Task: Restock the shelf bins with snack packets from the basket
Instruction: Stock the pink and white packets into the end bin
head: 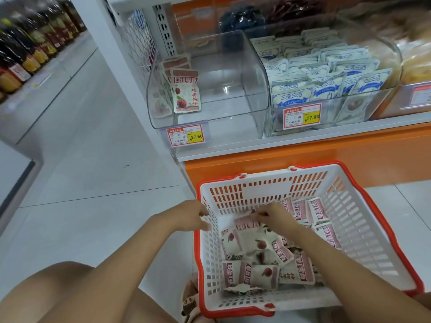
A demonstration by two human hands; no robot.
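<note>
A white basket (363, 220) with a red rim sits on the floor below the shelf, holding several cream-and-maroon snack packets (256, 271). My left hand (193, 215) grips the basket's left rim. My right hand (272, 215) is inside the basket and pinches a snack packet (247, 222) at the top of the pile. On the shelf above, a clear bin (251, 89) holds a few matching packets (184, 89) standing against its left wall; the rest of it is bare.
To the right, a second clear bin (335, 108) is packed with blue-and-white packets (326, 73). Yellow price tags (186, 136) hang on the bin fronts. An orange shelf base (303, 164) stands behind the basket. Bottles (28, 54) line a far-left shelf. My knees are at lower left.
</note>
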